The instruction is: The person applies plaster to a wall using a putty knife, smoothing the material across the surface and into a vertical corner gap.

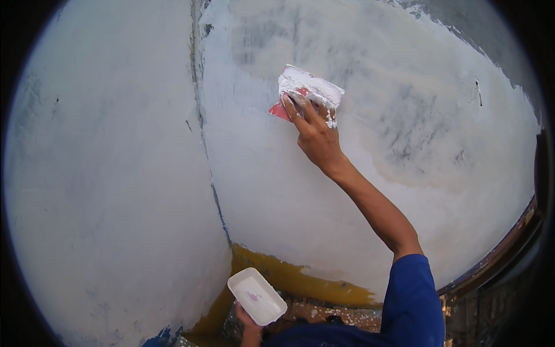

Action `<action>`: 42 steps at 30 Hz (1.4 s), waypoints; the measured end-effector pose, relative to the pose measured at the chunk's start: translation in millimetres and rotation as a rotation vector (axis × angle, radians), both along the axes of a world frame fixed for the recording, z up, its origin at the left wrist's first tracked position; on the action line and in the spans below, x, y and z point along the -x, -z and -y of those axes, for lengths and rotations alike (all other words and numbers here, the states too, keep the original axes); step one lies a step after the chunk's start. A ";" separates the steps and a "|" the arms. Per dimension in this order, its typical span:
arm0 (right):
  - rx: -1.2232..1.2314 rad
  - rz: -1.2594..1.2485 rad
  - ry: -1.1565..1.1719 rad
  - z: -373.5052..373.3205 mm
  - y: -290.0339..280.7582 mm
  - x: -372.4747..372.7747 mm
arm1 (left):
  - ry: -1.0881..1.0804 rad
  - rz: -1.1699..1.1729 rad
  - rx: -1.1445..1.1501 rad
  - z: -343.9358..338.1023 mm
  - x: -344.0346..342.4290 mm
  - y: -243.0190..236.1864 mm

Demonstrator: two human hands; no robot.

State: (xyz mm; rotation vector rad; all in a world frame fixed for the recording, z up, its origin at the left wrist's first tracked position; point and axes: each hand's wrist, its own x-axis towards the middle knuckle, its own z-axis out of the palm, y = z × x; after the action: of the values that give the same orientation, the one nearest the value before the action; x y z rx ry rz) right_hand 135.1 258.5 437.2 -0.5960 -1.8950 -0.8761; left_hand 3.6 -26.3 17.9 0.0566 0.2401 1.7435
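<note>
My right hand [315, 130] grips a flat red scraper [277, 110] against the pale wall [364, 220], its upper face thick with white putty [309, 84]. Putty also coats the fingertips and the side of that hand. Low in the view, my left hand [247, 321] holds a white rectangular tray [260, 303] tilted slightly, with some white paste and a small pinkish smear inside it. My right arm reaches up from the lower right in a blue sleeve [407, 295].
A left wall [104, 173] meets the facing wall at a cracked vertical corner. Along the bottom runs a mustard-yellow band [324, 286] above a paint-spattered ledge [352, 318]. Bare grey plaster [491, 34] shows at upper right, and a dark curved edge [540, 168] borders the right side.
</note>
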 end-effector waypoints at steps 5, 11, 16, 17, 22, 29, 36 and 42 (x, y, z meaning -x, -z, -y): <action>0.123 0.187 0.047 -13.4 77.9 -6.4 | -0.011 -0.034 -0.022 1.6 -1.9 -6.1; 0.156 0.006 -0.080 58.3 11.2 -15.1 | -0.077 -0.077 0.024 11.7 6.4 2.7; -0.043 -0.145 0.074 21.2 -31.2 -21.5 | -0.077 -0.043 0.040 12.3 7.3 -0.8; 0.002 -0.115 0.075 18.5 -17.0 -13.9 | -0.070 -0.044 0.022 11.6 7.4 -3.2; 0.241 0.111 0.015 27.4 61.2 30.8 | -0.049 -0.008 -0.026 10.5 8.6 -5.0; -0.019 0.336 0.076 17.4 -93.4 16.9 | -0.085 -0.026 0.008 6.6 9.0 3.9; 0.222 0.539 0.127 20.0 -15.8 -29.0 | -0.099 -0.114 -0.008 3.1 5.7 0.6; 0.147 0.420 0.009 28.9 -1.5 -29.3 | -0.048 -0.065 -0.006 -2.3 7.3 -1.6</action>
State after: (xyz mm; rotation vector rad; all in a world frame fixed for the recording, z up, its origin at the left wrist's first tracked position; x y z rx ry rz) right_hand 164.4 229.6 438.7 -0.5369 -2.3519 -0.9262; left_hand -3.7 -23.9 19.5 0.1130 0.2860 1.7924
